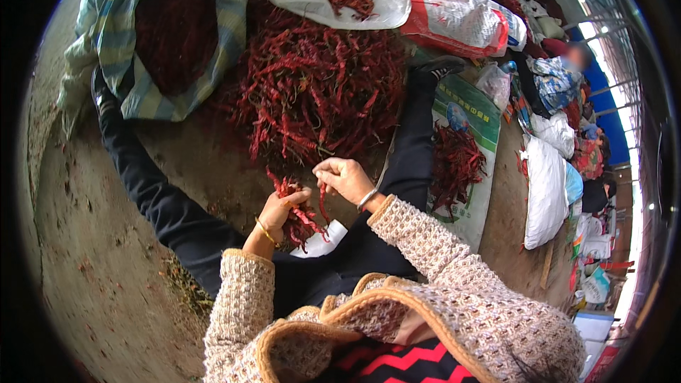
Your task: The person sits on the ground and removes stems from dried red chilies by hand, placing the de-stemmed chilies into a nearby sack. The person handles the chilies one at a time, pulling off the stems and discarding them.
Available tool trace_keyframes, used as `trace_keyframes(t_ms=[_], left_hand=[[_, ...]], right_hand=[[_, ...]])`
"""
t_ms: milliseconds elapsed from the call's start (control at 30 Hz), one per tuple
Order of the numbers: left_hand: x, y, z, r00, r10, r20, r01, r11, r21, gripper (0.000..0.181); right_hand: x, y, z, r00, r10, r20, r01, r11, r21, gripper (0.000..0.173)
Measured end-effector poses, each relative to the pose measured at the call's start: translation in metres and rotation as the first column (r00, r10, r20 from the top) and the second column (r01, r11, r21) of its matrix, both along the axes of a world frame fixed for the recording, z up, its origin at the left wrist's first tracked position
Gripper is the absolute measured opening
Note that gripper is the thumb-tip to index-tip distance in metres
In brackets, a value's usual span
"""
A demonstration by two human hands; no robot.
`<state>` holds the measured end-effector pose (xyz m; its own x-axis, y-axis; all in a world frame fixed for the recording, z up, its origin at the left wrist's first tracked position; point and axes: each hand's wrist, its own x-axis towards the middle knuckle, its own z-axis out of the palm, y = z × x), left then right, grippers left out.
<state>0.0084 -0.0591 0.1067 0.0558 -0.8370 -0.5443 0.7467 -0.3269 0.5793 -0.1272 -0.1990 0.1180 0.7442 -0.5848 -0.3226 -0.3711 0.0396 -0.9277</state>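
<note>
My left hand (279, 213) is closed around a bunch of dried red chili peppers (302, 218), which stick out above and below the fist. Close by on the right, my right hand (340, 176) pinches the end of a single dried chili (323, 203) that hangs down from its fingers. Beyond both hands, between my outspread legs, lies a large heap of dried red chilies (319, 85). A white piece of material (322, 242), its kind unclear, lies under the bunch near my lap.
A striped woven sack (125, 80) of chilies stands at the upper left, a white sack (391, 2) of chilies beyond the heap. Right of my leg, a smaller chili pile (457, 165) rests on a flattened printed sack (481, 117). Several people and stuffed sacks (545, 191) are further right.
</note>
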Motion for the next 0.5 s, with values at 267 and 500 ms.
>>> trace_keyframes(t_ms=[267, 500], left_hand=[[0.002, 0.006, -0.015, 0.959, 0.198, -0.205, -0.192, 0.98, 0.046, 0.029], [-0.012, 0.019, -0.021, 0.901, 0.345, -0.264, -0.328, 0.939, 0.108, 0.01]], right_hand=[[-0.083, -0.034, -0.043, 0.911, -0.409, -0.062, 0.4, 0.832, 0.385, 0.02], [-0.075, -0.028, -0.052, 0.927, -0.376, -0.003, 0.297, 0.729, 0.617, 0.018]])
